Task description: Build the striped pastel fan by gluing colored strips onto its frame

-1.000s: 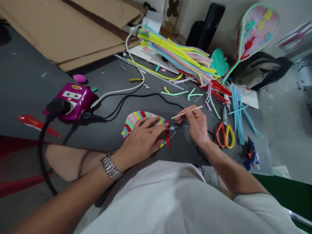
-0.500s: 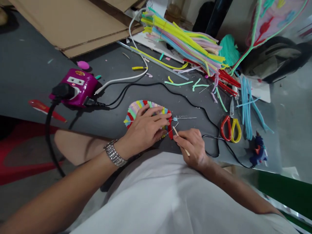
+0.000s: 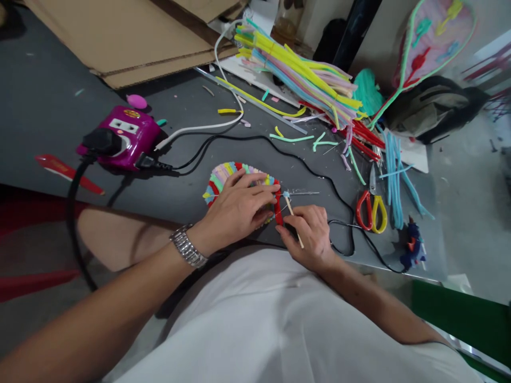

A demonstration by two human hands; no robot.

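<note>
An oval piece of striped, multicoloured pipe cleaners (image 3: 226, 173) lies on the grey table, partly hidden under my left hand (image 3: 241, 205). The fingers of that hand bend over the piece, their tips near the red pipe cleaner (image 3: 278, 207) at its right end. My right hand (image 3: 309, 231) pinches a thin wooden stick (image 3: 294, 218). The stick's tip is at a small light-blue bit (image 3: 286, 194), from which a thin straight rod (image 3: 305, 193) points right. A fine wire-like line runs between the stick and the red end.
Scissors (image 3: 371, 210) and a dark-blue tool (image 3: 415, 247) with a black cable (image 3: 295, 155) lie to the right. A purple power socket (image 3: 130, 133) stands left, near a red cutter (image 3: 69, 173). Bundled pipe cleaners (image 3: 299, 69) and cardboard (image 3: 131, 42) fill the back.
My right hand has shifted the wooden stick so that its tip is up at the light-blue bit. My left hand stays on the striped piece. The view has turned slightly.
</note>
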